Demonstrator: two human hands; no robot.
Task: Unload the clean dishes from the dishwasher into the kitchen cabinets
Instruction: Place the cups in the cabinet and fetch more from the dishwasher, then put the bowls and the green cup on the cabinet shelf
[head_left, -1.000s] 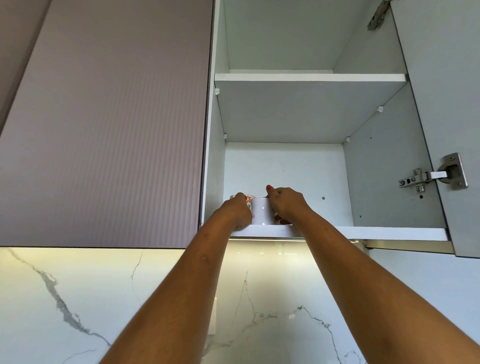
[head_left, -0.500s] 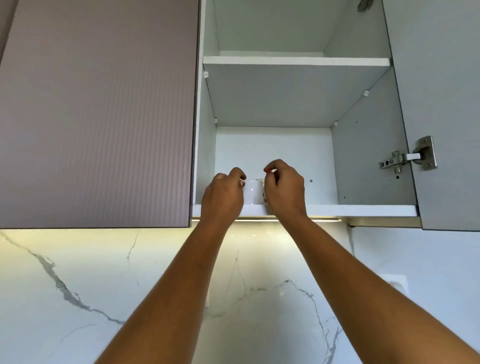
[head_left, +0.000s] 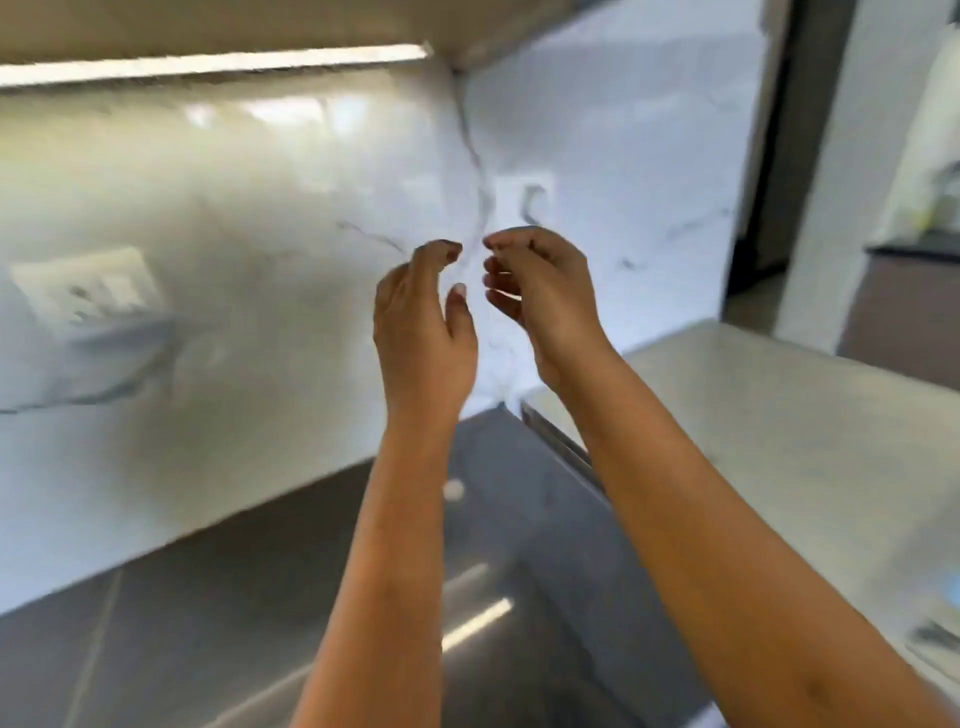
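Note:
My left hand (head_left: 423, 332) and my right hand (head_left: 543, 296) are raised side by side in front of the marble backsplash (head_left: 260, 234). Their fingers hang loosely curled and hold nothing. The fingertips of the two hands are a small gap apart. The picture is blurred by motion. Only the underside of the cabinet (head_left: 208, 26) shows at the top edge, with its light strip (head_left: 208, 65). The cup and the dishwasher are out of view.
A dark grey counter (head_left: 208, 597) runs below my arms. A pale stone counter (head_left: 779, 441) stands to the right, with a doorway (head_left: 769, 156) behind it. A wall socket (head_left: 85, 288) sits on the backsplash at left, another (head_left: 522, 200) above my hands.
Both hands have let go of the white cup on the cabinet shelf and come down. The view has swung down from the open cabinet to the backsplash and counter.

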